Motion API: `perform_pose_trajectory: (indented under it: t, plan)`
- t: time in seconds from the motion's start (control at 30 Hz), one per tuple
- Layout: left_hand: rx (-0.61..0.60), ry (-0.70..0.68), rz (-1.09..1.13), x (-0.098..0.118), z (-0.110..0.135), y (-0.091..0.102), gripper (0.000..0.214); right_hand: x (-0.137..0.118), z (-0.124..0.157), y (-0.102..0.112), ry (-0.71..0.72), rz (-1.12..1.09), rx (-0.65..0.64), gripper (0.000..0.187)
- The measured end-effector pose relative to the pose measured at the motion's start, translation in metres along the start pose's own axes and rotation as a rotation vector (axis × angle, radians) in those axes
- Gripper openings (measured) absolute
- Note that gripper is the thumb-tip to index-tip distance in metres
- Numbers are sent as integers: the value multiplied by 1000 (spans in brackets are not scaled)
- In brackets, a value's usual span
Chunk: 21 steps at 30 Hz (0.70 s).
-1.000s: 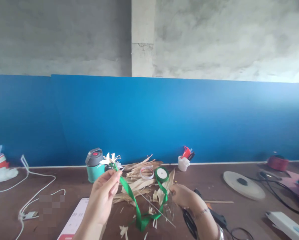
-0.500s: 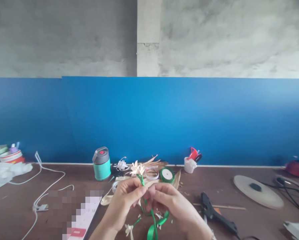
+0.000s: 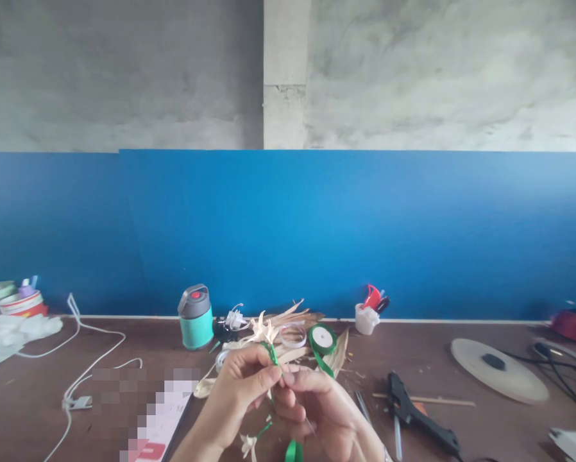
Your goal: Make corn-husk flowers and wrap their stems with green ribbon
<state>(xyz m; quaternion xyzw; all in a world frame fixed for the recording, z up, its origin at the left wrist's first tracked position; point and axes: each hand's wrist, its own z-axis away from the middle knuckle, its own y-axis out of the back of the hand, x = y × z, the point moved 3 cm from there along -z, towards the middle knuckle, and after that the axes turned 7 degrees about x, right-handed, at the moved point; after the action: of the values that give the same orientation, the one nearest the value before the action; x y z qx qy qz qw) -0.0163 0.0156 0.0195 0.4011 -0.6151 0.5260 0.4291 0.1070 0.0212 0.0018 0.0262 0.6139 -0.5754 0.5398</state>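
Note:
Between thumb and fingers, my left hand (image 3: pixel 249 382) pinches the green-wrapped stem of a cream-coloured artificial flower (image 3: pixel 265 330), whose petals point up. My right hand (image 3: pixel 317 404) is closed at the same stem just below, its fingertips touching the left thumb; a thin wire-like end shows under its fingers. Green ribbon (image 3: pixel 294 451) hangs beneath the hands, mostly hidden by them. A second small cream flower (image 3: pixel 248 443) with a green stem lies on the table under my left hand. Behind my right hand stands a green ribbon spool (image 3: pixel 322 339) with a white centre.
Dried husk strips (image 3: pixel 300 317) and a clear tape roll (image 3: pixel 292 335) lie beyond the hands. A teal jar (image 3: pixel 196 316) stands left of them. To the right are a black glue gun (image 3: pixel 420 414), a wooden stick (image 3: pixel 432 400), a white cup (image 3: pixel 366 319) and a round disc (image 3: pixel 497 371).
My right hand has turned and its fingers have curled lower under the stem. The green ribbon loop below has dropped mostly out of sight. My left hand has barely moved.

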Motion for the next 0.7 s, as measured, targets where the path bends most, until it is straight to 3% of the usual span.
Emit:
perform_pose_trajectory:
  t: [0.27,0.47,0.57,0.7]
  plan:
    - [112,-10,-47,2,1,6,31,-15,14,-10,231,239,163,27]
    - [166,-36,-15,6,6,-2,23,-19,24,-17,506,350,276,34]
    - [196,-4,13,2,8,-3,25,-18,27,-18,690,537,373,33]
    - [237,24,-28,1,10,-2,25,-18,34,-22,1000,908,533,18]
